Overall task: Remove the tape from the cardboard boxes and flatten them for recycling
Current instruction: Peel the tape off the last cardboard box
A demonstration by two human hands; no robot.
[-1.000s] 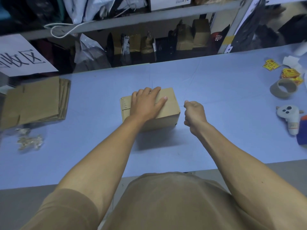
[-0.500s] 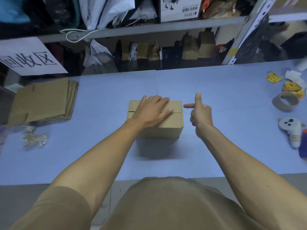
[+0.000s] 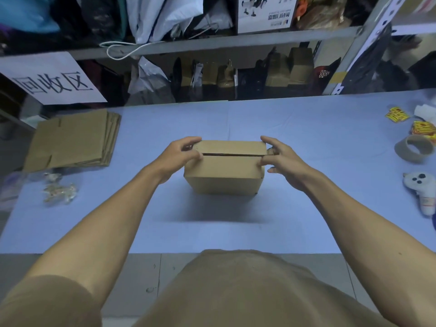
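Cardboard box (image 3: 224, 171) ends behind both hands; white toy (image 3: 422, 192) cropped at right edge.

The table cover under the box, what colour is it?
Plain light blue table cover, with no pattern; the head view shows it.

Dim bluish light, soft shadow under box (image 3: 225, 168), wide-angle bending at edges, shelves murky
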